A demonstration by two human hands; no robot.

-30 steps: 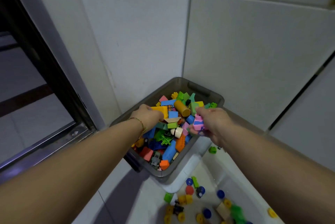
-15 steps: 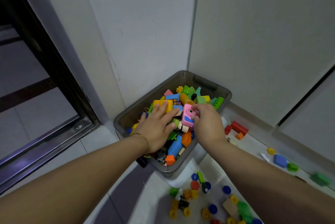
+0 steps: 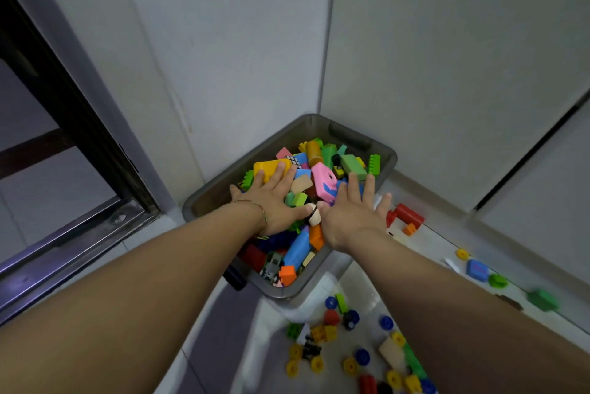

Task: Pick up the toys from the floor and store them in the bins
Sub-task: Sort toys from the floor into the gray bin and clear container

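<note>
Both bare forearms reach straight forward from the bottom edge, almost parallel, toward a grey bin point(image 3: 319, 125) that stands on the white floor point(image 3: 274, 345) in the corner of two pale walls point(image 3: 242, 42). The bin is full of plastic toy blocks point(image 3: 298, 248) in many colours.

The left hand point(image 3: 274, 202) lies palm down on this pile with its fingers straight and spread, and the fingertips rest on a yellow block point(image 3: 271, 167). The right hand point(image 3: 354, 211) is also flat with spread fingers, above the right side of the bin and just beside a pink toy point(image 3: 324, 183). Whether its palm presses the blocks, I cannot tell. Neither hand holds anything.

More toys remain outside the bin: small blocks and wheels point(image 3: 324, 333) in front of it, and a red cylinder block point(image 3: 408, 216) to its right. A thin bracelet point(image 3: 261, 211) circles the left wrist.
</note>
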